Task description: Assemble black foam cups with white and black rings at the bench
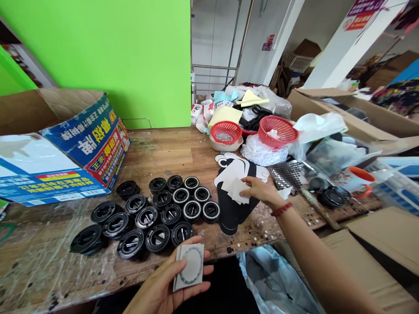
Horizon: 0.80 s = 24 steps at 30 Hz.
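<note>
My left hand [170, 283] is near the table's front edge, closed on a small grey square sheet [190, 266] with a ring printed on it. My right hand [260, 191] reaches over the table, its fingers pinched on white paper squares [236, 189] that lie on a black and white cut-out sheet [232, 192]. Several round black caps [157, 213] with silver rings stand in rows on the wooden table [170, 152], just beyond my left hand. A red bracelet [281, 209] circles my right wrist.
An open printed cardboard box [65, 152] lies at the left. Two red baskets [225, 131] [278, 130], plastic bags and papers crowd the back right. A metal grater [288, 174], an orange cup [358, 179] and cardboard boxes [382, 244] sit at the right. A green wall stands behind.
</note>
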Tool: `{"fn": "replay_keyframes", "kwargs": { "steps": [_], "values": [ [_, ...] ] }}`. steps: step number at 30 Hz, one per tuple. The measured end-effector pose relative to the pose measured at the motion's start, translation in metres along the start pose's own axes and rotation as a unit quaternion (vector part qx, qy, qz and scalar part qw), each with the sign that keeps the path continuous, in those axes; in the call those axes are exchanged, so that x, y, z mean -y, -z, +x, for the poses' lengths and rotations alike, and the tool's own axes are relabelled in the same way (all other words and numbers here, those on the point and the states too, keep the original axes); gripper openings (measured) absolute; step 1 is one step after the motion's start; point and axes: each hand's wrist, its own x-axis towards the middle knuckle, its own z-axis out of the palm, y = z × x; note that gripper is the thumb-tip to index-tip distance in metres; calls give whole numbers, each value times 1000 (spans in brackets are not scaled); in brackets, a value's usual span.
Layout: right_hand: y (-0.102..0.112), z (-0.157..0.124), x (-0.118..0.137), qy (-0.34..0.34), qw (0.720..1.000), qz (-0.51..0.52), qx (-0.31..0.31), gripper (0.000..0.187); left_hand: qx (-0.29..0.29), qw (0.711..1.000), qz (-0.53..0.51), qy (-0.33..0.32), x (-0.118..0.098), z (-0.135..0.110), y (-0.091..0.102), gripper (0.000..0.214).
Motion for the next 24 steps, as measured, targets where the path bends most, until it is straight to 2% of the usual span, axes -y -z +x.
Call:
{"fn": "replay_keyframes", "kwargs": {
  "steps": [2,5,9,11,13,15,17,20,22,24],
  "values": [
    [-5,19,4,-9,1000,-21,-17,42,-4,1000,8,-4,1,-3,-2,54],
    [-13,33,8,-17,999,-48,-18,34,-8,1000,27,-14,3,-6,-3,52],
    [-14,26,10,-11,999,-46,-15,23,-9,999,35,-26,4,-5,0,54],
    [-6,10,9,-5,1000,-26,-15,20,-18,999,43,-19,4,-4,2,53],
    [8,-12,8,12,1000,0,0,25,-36,998,55,-7,3,-2,5,52],
    [24,-41,4,46,998,4,45,30,-47,997,57,0,1,-2,6,55],
    [38,-73,-3,76,991,-21,113,23,-49,997,51,5,-1,-1,5,60],
    [46,-120,-23,41,977,-77,195,17,-51,998,46,10,-2,0,3,64],
    [45,-144,-38,-10,975,-117,187,25,-54,998,43,9,-2,2,0,65],
    [39,-158,-46,-24,981,-137,138,29,-56,998,41,6,-1,5,-4,62]
  ]
}}
